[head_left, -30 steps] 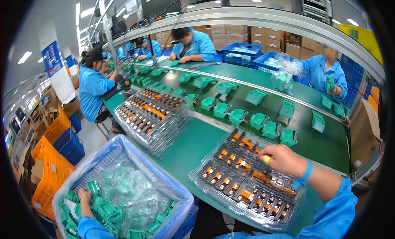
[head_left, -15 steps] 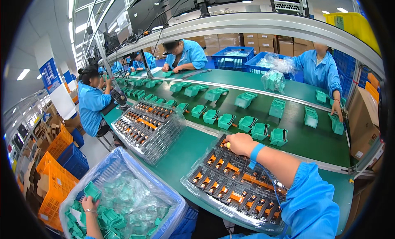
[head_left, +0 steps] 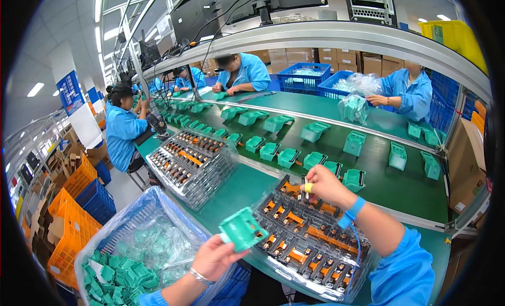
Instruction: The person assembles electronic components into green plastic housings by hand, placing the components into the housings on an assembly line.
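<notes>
My left hand (head_left: 214,257) grips a green plastic housing (head_left: 242,229) by its edge, in the air between the lined crate and the tray. My right hand (head_left: 327,186) is closed in a pinch over the far part of the clear plastic tray (head_left: 273,269), with a yellow band on one finger and a blue strap on the wrist. Between its fingertips is a small slim part (head_left: 304,190), too small to name. Black parts with orange pieces (head_left: 315,264) fill rows of the tray's pockets. More green housings (head_left: 123,274) lie loose in the lined crate (head_left: 181,211).
Green housings (head_left: 288,156) stand in rows along the green conveyor belt (head_left: 326,143). A stack of filled clear trays (head_left: 189,166) sits left of my tray. Across the belt, a co-worker (head_left: 407,93) handles a clear bag. A metal frame beam (head_left: 294,29) crosses above.
My left hand has lifted a green housing out of the crate and moved right toward the tray. My right hand has risen slightly from the tray and moved right, with a slim part in its fingers.
</notes>
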Available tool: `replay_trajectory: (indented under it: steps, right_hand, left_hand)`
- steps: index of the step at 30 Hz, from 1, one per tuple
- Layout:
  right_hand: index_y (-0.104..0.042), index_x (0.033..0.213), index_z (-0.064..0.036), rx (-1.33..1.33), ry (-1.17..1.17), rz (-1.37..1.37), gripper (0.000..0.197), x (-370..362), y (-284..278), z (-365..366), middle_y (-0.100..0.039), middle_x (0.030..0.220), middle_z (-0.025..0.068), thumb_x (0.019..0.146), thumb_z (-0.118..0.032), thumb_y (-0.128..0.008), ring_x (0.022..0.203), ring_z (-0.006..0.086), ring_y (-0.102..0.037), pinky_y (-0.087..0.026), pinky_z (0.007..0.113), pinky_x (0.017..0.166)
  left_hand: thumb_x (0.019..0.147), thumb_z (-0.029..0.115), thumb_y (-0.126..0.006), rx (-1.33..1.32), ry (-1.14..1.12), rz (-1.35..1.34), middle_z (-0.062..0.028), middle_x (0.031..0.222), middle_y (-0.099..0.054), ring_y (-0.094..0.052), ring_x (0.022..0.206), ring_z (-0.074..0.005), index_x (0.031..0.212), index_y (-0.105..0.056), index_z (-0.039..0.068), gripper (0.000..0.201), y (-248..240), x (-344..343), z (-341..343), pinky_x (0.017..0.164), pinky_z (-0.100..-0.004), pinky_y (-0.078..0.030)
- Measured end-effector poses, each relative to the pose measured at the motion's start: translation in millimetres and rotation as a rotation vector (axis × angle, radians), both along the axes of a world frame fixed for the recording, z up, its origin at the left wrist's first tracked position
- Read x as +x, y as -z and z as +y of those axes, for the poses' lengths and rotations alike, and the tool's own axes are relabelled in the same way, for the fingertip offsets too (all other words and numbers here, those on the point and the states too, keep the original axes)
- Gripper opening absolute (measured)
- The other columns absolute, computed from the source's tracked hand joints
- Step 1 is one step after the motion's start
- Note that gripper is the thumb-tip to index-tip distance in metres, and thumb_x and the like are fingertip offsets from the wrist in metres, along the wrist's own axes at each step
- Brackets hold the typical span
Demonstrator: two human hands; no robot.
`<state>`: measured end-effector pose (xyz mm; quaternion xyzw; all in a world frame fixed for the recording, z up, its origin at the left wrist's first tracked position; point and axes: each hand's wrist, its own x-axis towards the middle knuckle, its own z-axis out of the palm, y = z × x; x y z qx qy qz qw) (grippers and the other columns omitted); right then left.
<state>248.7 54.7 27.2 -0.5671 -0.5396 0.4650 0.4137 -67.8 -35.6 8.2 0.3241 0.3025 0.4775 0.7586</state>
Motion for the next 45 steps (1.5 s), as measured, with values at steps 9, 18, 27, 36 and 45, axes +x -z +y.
replay_trajectory:
  steps: [9, 18, 27, 36, 45]
  right_hand:
    - [-0.055, 0.110, 0.0008, 0.304, -0.107, 0.238, 0.037, -21, -5, -106, -0.059, 0.086, 0.0036, 0.076, 0.002, -0.068, 0.077, 0.0090, -0.058, -0.049, 0.022, 0.069]
    - [-0.059, 0.102, 0.0004, 0.502, -0.081, -0.151, 0.030, -31, 11, -110, -0.059, 0.083, 0.0076, 0.075, -0.009, -0.069, 0.068, 0.0145, -0.057, -0.049, 0.026, 0.061]
    - [-0.059, 0.098, 0.0003, 0.231, -0.090, 0.089, 0.023, -30, 32, -101, -0.060, 0.081, 0.0058, 0.078, -0.007, -0.068, 0.073, 0.0106, -0.058, -0.049, 0.024, 0.065]
    - [-0.055, 0.094, 0.0009, 0.119, -0.220, 0.097, 0.020, -26, 42, -98, -0.058, 0.086, 0.0039, 0.079, -0.005, -0.067, 0.084, 0.0106, -0.057, -0.049, 0.024, 0.072]
    - [-0.054, 0.089, 0.0008, 0.014, -0.318, 0.077, 0.021, -23, 40, -101, -0.063, 0.080, 0.0069, 0.079, -0.011, -0.068, 0.076, 0.0117, -0.061, -0.048, 0.026, 0.066]
  left_hand:
    - [0.077, -0.005, -0.066, 0.228, -0.057, 0.189, -0.0099, 0.104, -0.061, -0.058, 0.098, -0.0171, 0.101, -0.054, 0.001, 0.028, 31, 52, -7, 0.088, -0.0325, -0.047]
    - [0.077, -0.008, -0.065, 0.254, 0.005, 0.162, -0.0103, 0.108, -0.057, -0.057, 0.102, -0.0187, 0.105, -0.050, -0.001, 0.032, 40, 57, -15, 0.091, -0.0331, -0.046]
    - [0.078, -0.007, -0.064, 0.300, 0.108, 0.213, -0.0099, 0.109, -0.057, -0.057, 0.103, -0.0187, 0.106, -0.050, -0.002, 0.032, 34, 59, -18, 0.093, -0.0334, -0.046]
    - [0.078, -0.006, -0.065, 0.319, 0.121, 0.225, -0.0105, 0.108, -0.058, -0.057, 0.102, -0.0189, 0.104, -0.050, -0.002, 0.030, 30, 60, -22, 0.091, -0.0331, -0.046]
    - [0.076, -0.008, -0.066, 0.378, 0.131, 0.272, -0.0096, 0.107, -0.054, -0.057, 0.101, -0.0196, 0.094, -0.052, -0.003, 0.024, 27, 62, -26, 0.091, -0.0338, -0.047]
